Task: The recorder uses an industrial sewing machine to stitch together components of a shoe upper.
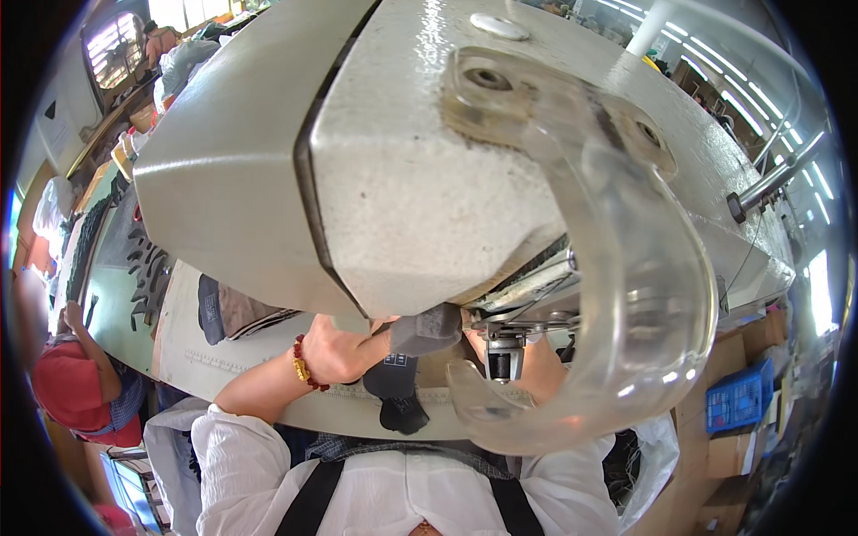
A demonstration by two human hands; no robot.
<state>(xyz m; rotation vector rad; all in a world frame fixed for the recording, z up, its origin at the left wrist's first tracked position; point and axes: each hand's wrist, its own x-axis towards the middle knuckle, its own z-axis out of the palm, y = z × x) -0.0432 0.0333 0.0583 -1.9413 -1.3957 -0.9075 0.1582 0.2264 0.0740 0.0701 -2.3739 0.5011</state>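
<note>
A large off-white sewing machine head (429, 196) fills the middle of the view. A curved clear plastic guard (666, 295) is mounted on its front. Below its left edge my left hand (338, 350), with a beaded bracelet at the wrist, is closed at a dark grey fabric piece (427, 330) beside the needle area; its fingertips are partly hidden. Another dark fabric piece (391, 379) with a pale print lies under that hand, and a black end (404, 414) hangs over the table's near edge. Behind the needle mechanism (503, 357) my right forearm (540, 373) shows; the fingers are hidden.
Folded grey and brown fabric pieces (241, 311) lie on the sewing table (188, 344) at left. Beyond, several dark cut pieces (147, 268) rest on a green table, where a person in red (76, 384) sits. A blue basket (740, 396) and cardboard boxes stand at right.
</note>
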